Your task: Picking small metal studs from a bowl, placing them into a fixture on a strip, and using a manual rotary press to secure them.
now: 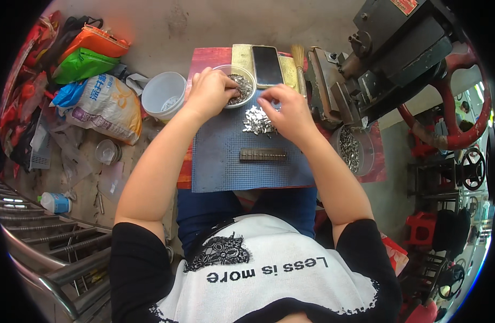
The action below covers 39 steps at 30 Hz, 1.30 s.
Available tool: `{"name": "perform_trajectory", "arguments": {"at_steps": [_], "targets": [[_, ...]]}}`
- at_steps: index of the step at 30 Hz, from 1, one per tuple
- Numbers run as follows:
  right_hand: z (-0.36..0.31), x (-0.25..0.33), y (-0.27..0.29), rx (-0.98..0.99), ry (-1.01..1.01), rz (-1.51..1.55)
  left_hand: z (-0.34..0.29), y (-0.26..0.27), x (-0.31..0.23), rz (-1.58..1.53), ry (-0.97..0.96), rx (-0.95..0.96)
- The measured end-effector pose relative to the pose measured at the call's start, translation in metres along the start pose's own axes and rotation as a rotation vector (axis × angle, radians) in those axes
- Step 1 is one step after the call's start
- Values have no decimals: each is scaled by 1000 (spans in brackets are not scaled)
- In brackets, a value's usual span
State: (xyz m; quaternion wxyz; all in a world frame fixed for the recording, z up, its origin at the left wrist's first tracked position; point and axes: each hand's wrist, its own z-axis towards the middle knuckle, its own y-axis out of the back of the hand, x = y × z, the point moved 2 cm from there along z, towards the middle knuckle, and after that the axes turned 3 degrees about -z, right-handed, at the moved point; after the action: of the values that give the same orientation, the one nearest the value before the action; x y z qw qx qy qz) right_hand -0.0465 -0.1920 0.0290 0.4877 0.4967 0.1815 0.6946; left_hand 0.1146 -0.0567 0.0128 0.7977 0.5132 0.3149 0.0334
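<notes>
My left hand reaches over the rim of a white round bowl, its bent fingers down among the small dark and silvery metal pieces there. What its fingertips grip is too small to make out. Just right of the bowl, my right hand is curled, thumb and fingers drawn together; anything between them is hidden. Below its fingertips lies a loose heap of small shiny silver pieces on a blue textured mat. Nearer to me, a dark slotted metal block rests on the mat.
A phone and a brush lie at the table's far side. A translucent tub stands left, a container of metal pieces right. A heavy machine press with a red handwheel rises at the right. Bags lie left.
</notes>
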Motion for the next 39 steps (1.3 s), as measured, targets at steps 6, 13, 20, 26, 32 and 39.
{"name": "perform_trajectory", "arguments": {"at_steps": [6, 13, 20, 26, 32, 39], "targets": [[39, 1, -29, 12, 20, -138, -8, -5, 8, -94, -49, -111], [59, 1, -39, 220, 50, -103, -12, 1, 6, -196, -94, -119], [69, 10, -30, 190, 71, -61, -9, 3, 18, -351, -24, -166], [75, -3, -39, 272, -458, 393, -14, 14, 9, -409, -16, -209], [75, -3, -44, 87, -405, 601, -13, 9, 12, -434, -1, -283], [70, 7, -42, 102, -449, 571, -18, 7, 3, -164, -31, -396]]}}
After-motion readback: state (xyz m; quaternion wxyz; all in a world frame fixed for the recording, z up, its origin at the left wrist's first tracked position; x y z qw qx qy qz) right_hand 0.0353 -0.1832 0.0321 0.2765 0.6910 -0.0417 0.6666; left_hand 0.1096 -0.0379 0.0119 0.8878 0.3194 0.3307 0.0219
